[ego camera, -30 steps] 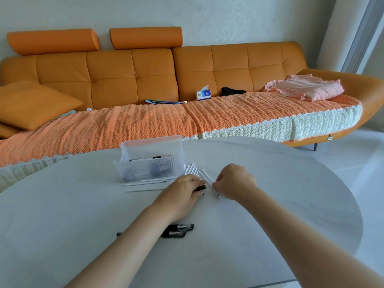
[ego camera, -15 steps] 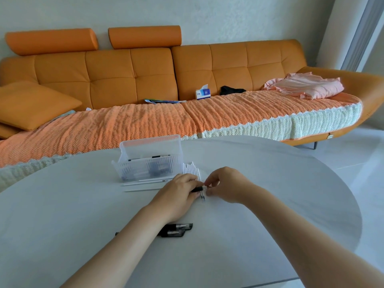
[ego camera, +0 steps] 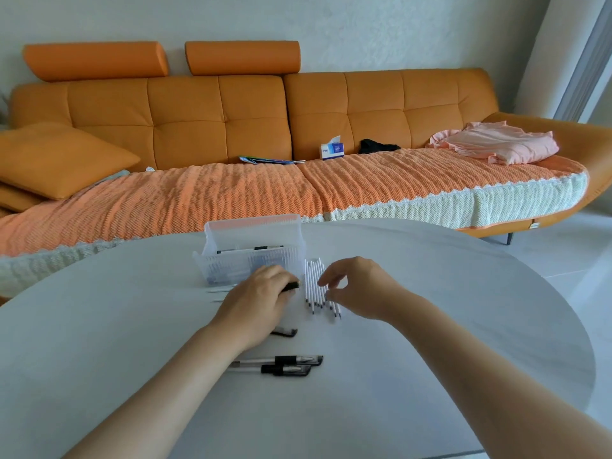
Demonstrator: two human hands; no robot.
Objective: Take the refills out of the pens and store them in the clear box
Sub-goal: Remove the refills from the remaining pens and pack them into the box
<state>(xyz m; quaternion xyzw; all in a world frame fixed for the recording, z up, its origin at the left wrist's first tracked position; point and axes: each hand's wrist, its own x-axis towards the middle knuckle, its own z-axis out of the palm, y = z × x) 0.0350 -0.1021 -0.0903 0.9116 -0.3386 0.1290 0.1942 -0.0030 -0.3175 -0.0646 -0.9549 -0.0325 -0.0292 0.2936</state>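
A clear box [ego camera: 212, 261] with pen parts inside stands on the white table [ego camera: 463, 309], its lid tilted up behind it. Just to its right lies a row of several white refills [ego camera: 313, 279]. My left hand [ego camera: 258, 303] grips a pen by its black end [ego camera: 292, 286], in front of the box. Over the near ends of the refills is my right hand [ego camera: 361, 286], thumb and forefinger slightly apart and nothing pinched between them. Two capped black pens [ego camera: 288, 364] lie side by side nearer me. A third pen [ego camera: 285, 332] pokes out from under my left wrist.
Thin white pen tubes [ego camera: 222, 289] lie on the table in front of the box, left of my left hand. The round table's far edge curves behind the box. Beyond it stands an orange sofa [ego camera: 364, 104] with a tissue box and pink clothes.
My hands were together, pulling a refill from the pen. They have parted: the right hand moved over the refill row, and the left hand still holds the pen body.
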